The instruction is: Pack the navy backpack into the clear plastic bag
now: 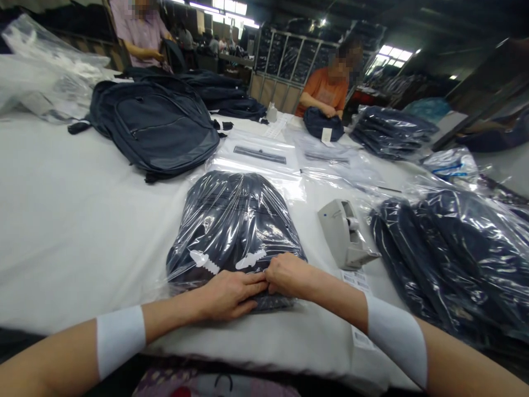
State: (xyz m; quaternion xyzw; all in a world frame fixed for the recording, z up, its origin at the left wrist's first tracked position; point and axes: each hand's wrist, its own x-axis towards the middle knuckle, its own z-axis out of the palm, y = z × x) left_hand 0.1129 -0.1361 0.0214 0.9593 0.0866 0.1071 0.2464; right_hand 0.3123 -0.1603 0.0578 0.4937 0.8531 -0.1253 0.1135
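White table (82, 237), forearms (173, 312) angled inward, hands (229, 295) together on bagged backpack (231, 218)

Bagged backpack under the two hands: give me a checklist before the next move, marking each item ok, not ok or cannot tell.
1. Left hand on the bagged backpack: ok, at its near side.
2. Right hand beside it: ok, its fingers meet the left fingertips.
3. Right hand's hold on the plastic: cannot tell, its fingertips are hidden.
4. Near edge of the plastic closed: cannot tell, the hands cover part of it.
5. Grey dispenser free of other things: ok, standing on the table to the right.
6. Barcode labels fully in view: not ok, the right forearm hides part of them.
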